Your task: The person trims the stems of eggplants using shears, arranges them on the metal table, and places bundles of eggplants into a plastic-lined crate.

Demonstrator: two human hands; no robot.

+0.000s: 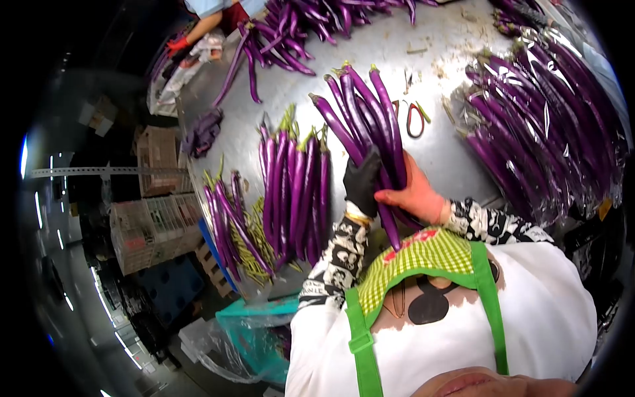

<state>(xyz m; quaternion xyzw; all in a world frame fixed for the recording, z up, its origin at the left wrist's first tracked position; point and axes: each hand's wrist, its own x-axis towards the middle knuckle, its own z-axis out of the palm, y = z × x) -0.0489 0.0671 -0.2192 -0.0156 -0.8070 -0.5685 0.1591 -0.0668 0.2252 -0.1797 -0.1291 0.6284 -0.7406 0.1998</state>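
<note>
At the centre of the frame, a bunch of long, glossy purple eggplants [360, 116] stands fanned toward the top, both hands' grip closed around its lower part: the black-gloved left hand [362, 181] on its left side, the orange-gloved right hand [418, 192] on its right. On the grey metal bench [446, 169], red-handled scissors [408, 121] lie just right of the bunch; plastic-wrapped purple eggplants [539, 126] fill the upper right.
</note>
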